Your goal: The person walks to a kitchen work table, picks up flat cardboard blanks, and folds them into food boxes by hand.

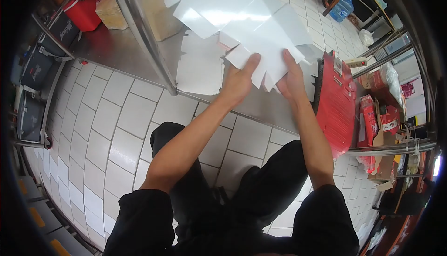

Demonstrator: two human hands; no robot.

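Both hands are on a flat white die-cut cardboard box blank [260, 37], glossy on top with notched flaps, which is tilted over a metal shelf. My left hand [240, 81] grips its near edge, thumb on top and fingers mostly hidden beneath. To the right, my right hand [293, 76] holds another part of that edge, thumb up along the surface. Under the blank, another pale cardboard sheet [200, 65] with a jagged edge lies on the metal shelf [125, 53]. A stack of flat red cardboard [337, 107] stands close to my right forearm.
A metal post [144, 37] rises left of the blank, with a tan block [111, 11] and a red box [87, 5] behind it. Dark cases [35, 67] line the left. Right are a power strip [356, 62], red packages [368, 121] and a water jug [342, 7].
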